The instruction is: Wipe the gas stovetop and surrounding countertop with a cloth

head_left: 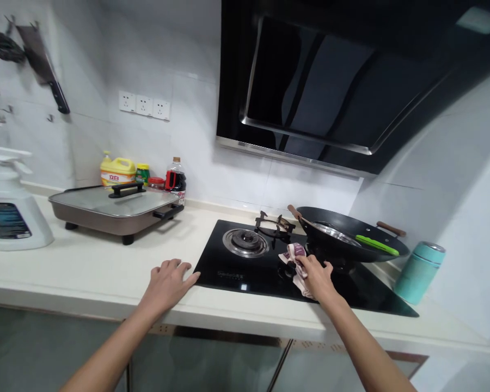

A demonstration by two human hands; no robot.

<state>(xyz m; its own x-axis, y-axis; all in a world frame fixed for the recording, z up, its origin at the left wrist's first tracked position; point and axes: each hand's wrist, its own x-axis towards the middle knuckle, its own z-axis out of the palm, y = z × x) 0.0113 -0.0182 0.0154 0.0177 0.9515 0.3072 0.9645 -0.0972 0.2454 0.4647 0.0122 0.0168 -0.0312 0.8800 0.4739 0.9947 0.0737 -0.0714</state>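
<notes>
My right hand (316, 275) grips a crumpled pink and purple cloth (293, 255), pressed down around the knobs at the middle of the black glass gas stove (228, 277). Fingers apart, my left hand (167, 280) rests on the white countertop (106, 267), its thumb by the stove's left front corner. The left burner (245, 243) is bare, and its black pan support (274, 226) has been set behind it. On the right burner stands a black wok (330, 242) with wooden handles, holding a metal lid or pan and a bright green-handled utensil (376, 245).
A lidded electric pan (106, 220) and a white spray bottle (14, 207) stand at left. Behind are a yellow jug (117, 171) and a dark sauce bottle (175, 179). A teal flask (420, 272) stands at right. The black range hood (310, 87) overhangs the stove. A cleaver (43, 65) hangs upper left.
</notes>
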